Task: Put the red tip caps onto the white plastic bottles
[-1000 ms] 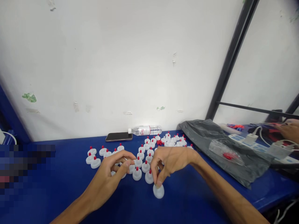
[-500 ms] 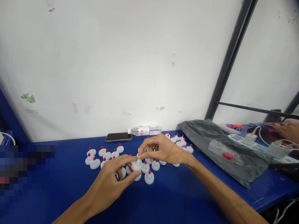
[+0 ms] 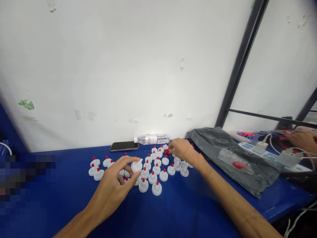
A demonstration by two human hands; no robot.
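My left hand [image 3: 119,177] pinches a white nozzle lid [image 3: 136,166] between thumb and fingers, clear of the table. Its spout is bare, with no red tip on it. My right hand [image 3: 182,150] is farther back, its fingertips bent together at a small pile of red tip caps [image 3: 166,152]. What lies between those fingertips is hidden. Around and between my hands stand several white nozzle lids with red tips [image 3: 157,188] in loose rows. Near my right wrist a few lids with bare spouts [image 3: 184,171] stand upright.
Against the wall lie a dark phone [image 3: 123,146] and a clear plastic bottle [image 3: 152,139]. To the right, a grey plastic bag [image 3: 210,142] carries a clear bag with red pieces [image 3: 238,164]. Beyond are a power strip [image 3: 247,146] and another person's hand [image 3: 300,140].
My right hand has left the white lid and moved back and right to the red caps. My left hand has shifted slightly left, still holding the lid.
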